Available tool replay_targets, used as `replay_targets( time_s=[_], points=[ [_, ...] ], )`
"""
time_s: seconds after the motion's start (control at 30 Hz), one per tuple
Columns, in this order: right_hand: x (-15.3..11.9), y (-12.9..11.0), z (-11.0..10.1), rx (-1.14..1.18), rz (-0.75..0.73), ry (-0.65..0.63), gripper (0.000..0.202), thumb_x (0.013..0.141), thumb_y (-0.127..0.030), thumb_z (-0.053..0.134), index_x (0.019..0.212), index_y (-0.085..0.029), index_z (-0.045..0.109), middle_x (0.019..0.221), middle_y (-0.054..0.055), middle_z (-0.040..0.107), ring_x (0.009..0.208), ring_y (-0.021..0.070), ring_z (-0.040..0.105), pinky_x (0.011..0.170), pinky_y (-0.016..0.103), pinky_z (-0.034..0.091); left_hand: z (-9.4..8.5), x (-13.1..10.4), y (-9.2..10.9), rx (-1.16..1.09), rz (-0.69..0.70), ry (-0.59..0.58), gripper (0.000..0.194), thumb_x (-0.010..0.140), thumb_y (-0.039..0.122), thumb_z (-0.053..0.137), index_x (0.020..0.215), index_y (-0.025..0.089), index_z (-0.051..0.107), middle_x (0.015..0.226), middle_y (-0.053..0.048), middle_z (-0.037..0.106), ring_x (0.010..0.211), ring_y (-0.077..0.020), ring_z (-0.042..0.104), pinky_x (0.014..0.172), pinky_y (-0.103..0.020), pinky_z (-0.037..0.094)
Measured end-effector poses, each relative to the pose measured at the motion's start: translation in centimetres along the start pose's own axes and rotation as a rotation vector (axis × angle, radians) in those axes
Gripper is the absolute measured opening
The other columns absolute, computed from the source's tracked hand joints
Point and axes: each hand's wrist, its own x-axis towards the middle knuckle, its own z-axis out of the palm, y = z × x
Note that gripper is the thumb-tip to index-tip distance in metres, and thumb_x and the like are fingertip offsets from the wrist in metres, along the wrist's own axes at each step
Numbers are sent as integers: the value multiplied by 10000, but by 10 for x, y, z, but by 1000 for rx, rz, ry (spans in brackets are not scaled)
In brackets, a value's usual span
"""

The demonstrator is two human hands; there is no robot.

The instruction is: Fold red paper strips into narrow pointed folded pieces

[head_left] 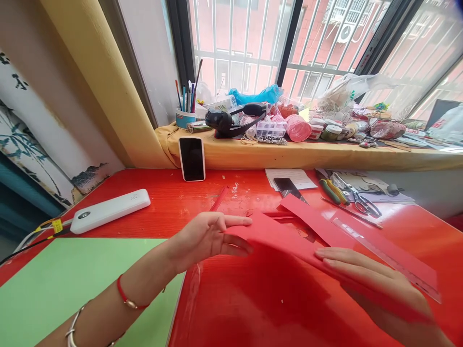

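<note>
Nearest us, the green sheet [90, 270] lies beneath the left forearm, flat on the red tabletop [235, 303]. Our left grip [206, 236] is closed on the left end of the red card [275, 233], fingers above and below its edge. Our right grip [383, 284] is clamped on the opposite end, fingers laid long over the top. The card hangs between them, above the tabletop; held from both ends, it probably keeps from flopping.

Just beyond the right grip, a clear ruler [387, 260] lies along a red strip [311, 218], perhaps to give a straight edge. Farther past that grip sit the scissors [358, 200] and pliers [337, 192], seemingly set aside within reach. Beyond the left grip, a white-framed phone [192, 159] leans upright against the sill [231, 148], likely so its screen faces us.
</note>
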Motion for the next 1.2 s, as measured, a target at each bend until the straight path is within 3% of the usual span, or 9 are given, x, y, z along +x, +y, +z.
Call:
replay_targets(
  time_s=[0.07,0.13,0.23,0.33,0.47,0.6,0.83,1.07,1.2],
  points=[
    [-4,5,-4,11,103,93,226,778,-563,731,881,-378,809,945,25,792,981,385,719,903,505,601,0,-6,8,103,12,-75,312,597,274,588,885,183,664,964,-55,678,708,-200,639,691,-323,540],
    [-8,8,-6,88,226,137,290,802,-603,686,916,-363,803,921,36,796,917,390,735,795,488,640,-1,-13,14,228,30,-96,169,626,218,701,769,195,615,735,16,594,547,-114,487,508,-228,399],
    [-11,4,-4,290,415,20,472,853,-647,580,1183,-350,740,1054,72,784,995,416,721,791,518,635,-2,-21,16,482,59,-31,330,655,273,826,611,194,508,559,73,379,503,-82,297,446,-222,195],
    [-10,-6,5,447,546,-129,571,878,-640,545,1358,-342,625,1187,81,744,1101,407,684,871,543,600,-1,-20,12,527,49,9,450,677,430,834,566,199,464,565,61,383,536,-106,374,481,-229,252],
    [-3,-10,15,586,637,-183,520,799,-600,696,1249,-340,698,1238,62,725,1178,378,647,952,502,559,-1,-5,-2,373,30,53,441,720,555,761,615,202,517,634,24,515,652,-162,528,575,-240,382],
    [10,-3,17,631,621,-223,490,797,-595,716,1162,-268,738,1208,93,738,1142,373,666,948,503,548,-4,13,-20,304,19,83,418,768,597,662,705,189,590,746,-6,613,719,-165,570,649,-246,431],
    [26,-6,20,457,635,-234,454,768,-571,772,1016,-191,761,1038,123,783,963,348,734,824,431,594,-15,26,-42,315,-30,63,322,759,491,682,684,184,625,711,3,647,643,-144,573,589,-231,425],
    [32,13,25,422,554,-266,499,739,-548,806,1085,-191,768,956,117,793,891,330,756,800,437,614,-32,37,-59,514,19,-9,352,821,488,696,716,152,693,675,2,670,538,-140,568,542,-257,446],
    [37,26,27,353,480,-266,495,756,-577,779,1045,-176,781,950,130,793,864,335,763,776,452,627,-41,42,-69,660,76,-28,305,953,423,648,864,132,668,796,4,660,651,-144,622,627,-282,523]
  ],
)
